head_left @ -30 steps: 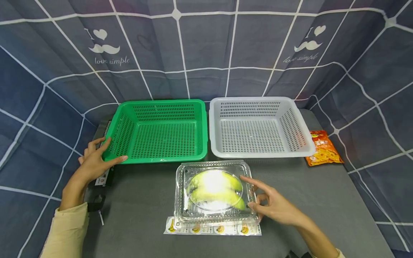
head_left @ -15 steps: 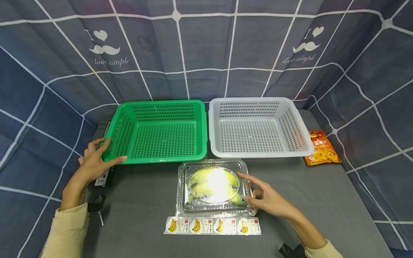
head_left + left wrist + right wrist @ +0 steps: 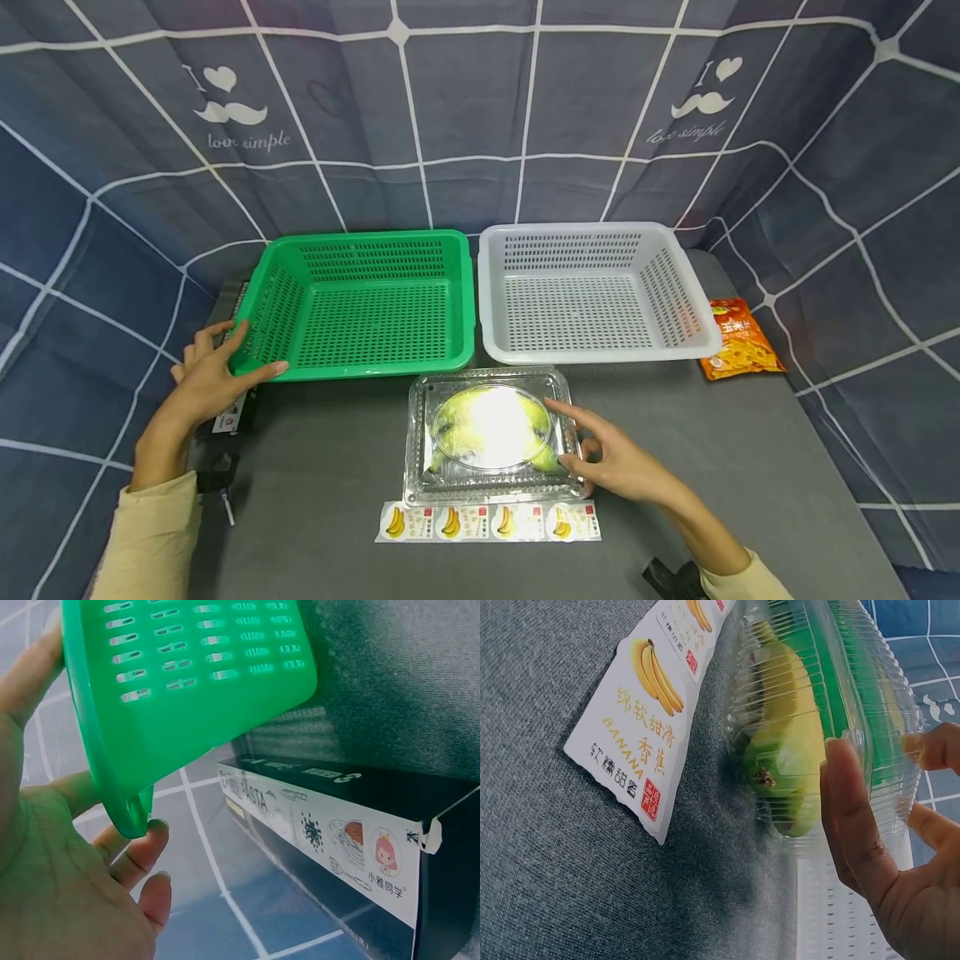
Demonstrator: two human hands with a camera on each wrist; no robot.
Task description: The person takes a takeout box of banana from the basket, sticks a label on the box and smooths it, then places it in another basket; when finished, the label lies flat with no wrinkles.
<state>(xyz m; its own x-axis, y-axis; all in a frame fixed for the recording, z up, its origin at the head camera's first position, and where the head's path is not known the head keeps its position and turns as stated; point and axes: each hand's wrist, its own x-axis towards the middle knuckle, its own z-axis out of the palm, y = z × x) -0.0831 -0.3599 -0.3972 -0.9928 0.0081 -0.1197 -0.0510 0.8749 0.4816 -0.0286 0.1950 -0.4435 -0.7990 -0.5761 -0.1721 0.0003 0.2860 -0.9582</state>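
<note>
A clear plastic clamshell container [image 3: 491,483] with green-yellow bananas [image 3: 780,712] inside rests on the grey tabletop, in the middle of the head view. My right hand [image 3: 611,454] holds its right side, index finger on the lid and thumb near the front right. In the right wrist view, fingers [image 3: 851,806] lie along the container's wall. My left hand [image 3: 202,379] grips the front left corner of the green basket [image 3: 367,371], thumb along the front rim and fingers around the left side. Just in front of the container lies a strip of banana labels [image 3: 487,522].
Right of the green basket stands a white basket [image 3: 600,357]. An orange snack bag [image 3: 741,337] lies beyond it, against its right side. A black and white pasta box [image 3: 322,847] lies by the green basket's left side. Dark checked cloth [image 3: 472,100] walls the table.
The container has slid away from me with my right hand, uncovering the label strip in front of it. My left hand keeps its place on the green basket. The head view has shifted slightly.
</note>
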